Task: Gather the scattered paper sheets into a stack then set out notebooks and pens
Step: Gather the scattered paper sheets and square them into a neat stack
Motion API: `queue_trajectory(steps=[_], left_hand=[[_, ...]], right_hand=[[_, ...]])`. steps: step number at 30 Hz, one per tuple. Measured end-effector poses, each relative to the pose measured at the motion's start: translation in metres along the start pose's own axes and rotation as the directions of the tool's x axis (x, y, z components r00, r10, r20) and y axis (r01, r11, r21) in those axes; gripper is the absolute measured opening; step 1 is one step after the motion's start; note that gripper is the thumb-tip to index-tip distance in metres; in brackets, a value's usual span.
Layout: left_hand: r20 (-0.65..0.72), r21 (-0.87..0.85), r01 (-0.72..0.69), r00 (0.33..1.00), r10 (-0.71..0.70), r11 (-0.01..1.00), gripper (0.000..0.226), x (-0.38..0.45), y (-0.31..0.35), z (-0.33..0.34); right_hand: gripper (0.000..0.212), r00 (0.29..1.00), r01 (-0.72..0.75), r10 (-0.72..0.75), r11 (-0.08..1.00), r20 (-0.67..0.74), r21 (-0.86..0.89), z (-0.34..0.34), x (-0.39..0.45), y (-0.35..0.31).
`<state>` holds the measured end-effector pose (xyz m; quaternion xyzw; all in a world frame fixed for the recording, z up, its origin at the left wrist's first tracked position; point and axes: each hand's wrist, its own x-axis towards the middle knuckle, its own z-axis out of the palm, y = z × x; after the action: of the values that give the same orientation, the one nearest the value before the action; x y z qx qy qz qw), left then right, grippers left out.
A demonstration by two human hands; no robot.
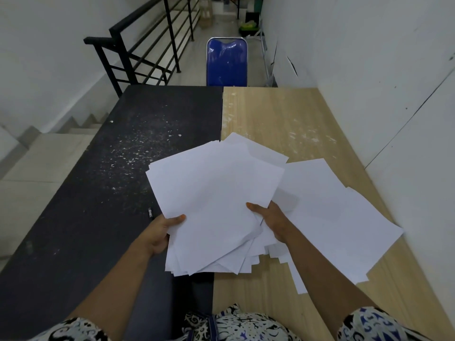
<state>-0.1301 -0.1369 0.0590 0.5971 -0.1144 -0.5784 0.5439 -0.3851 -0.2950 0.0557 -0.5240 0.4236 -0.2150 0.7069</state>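
Loosely between hands (216,227), sheets (211,193) (fanned)

Matt white paper sheets (211,193) lie across a speckled black tabletop (123,156) beside pale wood-grain laminate (283,114).

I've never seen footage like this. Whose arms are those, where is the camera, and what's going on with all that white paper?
There is no machine here: a person wears a wide-angle camera on the head, looking down at their own bare arms. The left hand and right hand each grip a side of a loose, uneven bundle of white paper sheets, thumbs on top. More white sheets on the table lie spread at the right. The table is half black top, half pale wood top. A small dark pen-like object lies near the left hand. A blue chair stands at the far end.
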Motion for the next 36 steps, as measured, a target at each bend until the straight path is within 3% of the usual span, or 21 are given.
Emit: queue_trajectory(steps=[2,5,7,9,12,14,17,21,23,26,29,32,36], left_hand=[[0.008,0.001,0.015,1.0,-0.015,1.0,0.028,0.001,0.001,0.001],[0.018,-0.016,0.027,0.999,-0.027,1.0,0.031,0.0,0.002,0.001],[0.006,-0.02,0.03,1.0,-0.03,0.999,0.027,0.001,0.003,-0.002],[-0.042,-0.017,0.049,0.998,-0.05,0.999,0.026,0.003,0.002,-0.006],[-0.116,0.015,0.083,0.99,-0.08,0.996,0.029,0.005,-0.001,-0.014],[-0.151,0.044,0.11,0.983,-0.103,0.993,0.029,0.001,-0.007,-0.021],[-0.231,0.063,0.151,0.964,-0.133,0.987,0.029,-0.003,-0.021,-0.031],[-0.3,0.045,0.175,0.941,-0.154,0.983,0.035,-0.005,-0.038,-0.041],[-0.308,0.03,0.182,0.937,-0.164,0.983,0.035,-0.007,-0.042,-0.043],[-0.311,0.027,0.176,0.937,-0.159,0.984,0.027,-0.011,-0.043,-0.046],[-0.309,0.025,0.175,0.938,-0.159,0.984,0.016,-0.015,-0.044,-0.048],[-0.317,0.016,0.174,0.935,-0.16,0.985,0.019,-0.018,-0.045,-0.054],[-0.324,0.004,0.176,0.931,-0.166,0.984,0.024,-0.021,-0.048,-0.062]], right_hand=[[0.077,0.999,-0.052,0.053,0.989,-0.008,0.135,-0.003,0.0,-0.001],[0.066,0.992,-0.114,0.125,0.899,0.003,0.424,-0.015,0.004,0.001],[0.071,0.979,-0.164,0.2,0.86,-0.023,0.484,-0.022,0.007,0.008],[0.066,0.956,-0.248,0.284,0.917,-0.077,0.312,-0.02,0.008,0.02],[0.042,0.948,-0.288,0.241,0.928,-0.209,-0.236,-0.011,0.008,0.044],[0.042,0.955,-0.27,0.15,0.8,-0.258,-0.535,-0.005,0.007,0.058],[0.052,0.915,-0.351,0.107,0.687,-0.389,-0.637,0.002,0.005,0.067],[0.064,0.955,-0.294,0.074,0.372,-0.287,-0.881,0.006,0.0,0.075],[0.06,0.966,-0.259,0.084,0.256,-0.246,-0.931,0.0,-0.002,0.084],[0.066,0.964,-0.266,0.046,0.165,-0.262,-0.95,-0.006,-0.002,0.09],[0.087,0.927,-0.373,0.022,0.162,-0.374,-0.914,-0.008,0.002,0.086],[0.104,0.896,-0.439,0.015,0.169,-0.443,-0.882,-0.009,0.004,0.087],[0.1,0.89,-0.443,-0.028,0.178,-0.455,-0.879,-0.009,0.004,0.09]])
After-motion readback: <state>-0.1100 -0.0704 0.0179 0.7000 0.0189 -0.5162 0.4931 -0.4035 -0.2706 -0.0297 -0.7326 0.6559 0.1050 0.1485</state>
